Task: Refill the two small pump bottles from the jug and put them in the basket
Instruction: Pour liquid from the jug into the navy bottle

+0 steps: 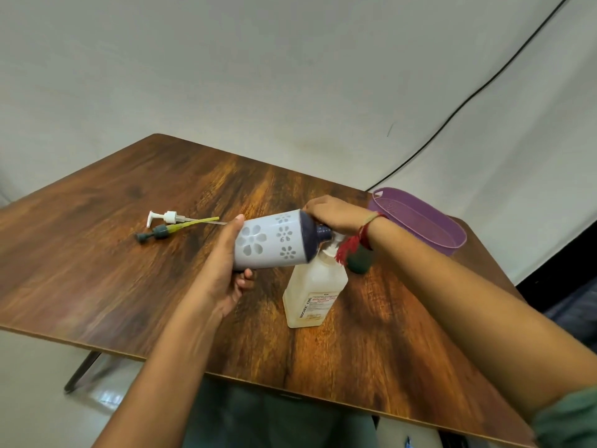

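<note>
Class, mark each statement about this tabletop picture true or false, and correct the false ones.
1. The left hand and the right hand both hold the flower-patterned bottle. True.
2. The flower-patterned bottle stands upright on the table. False: it is held tilted, nearly on its side, above the table.
3. A white pump head and a grey pump head lie on the table. True.
4. The purple basket holds a bottle. False: the purple basket shows no bottle inside.

Glossy wood-grain table (129,253); translucent plastic bottle (315,292); purple plastic basket (416,218).
</note>
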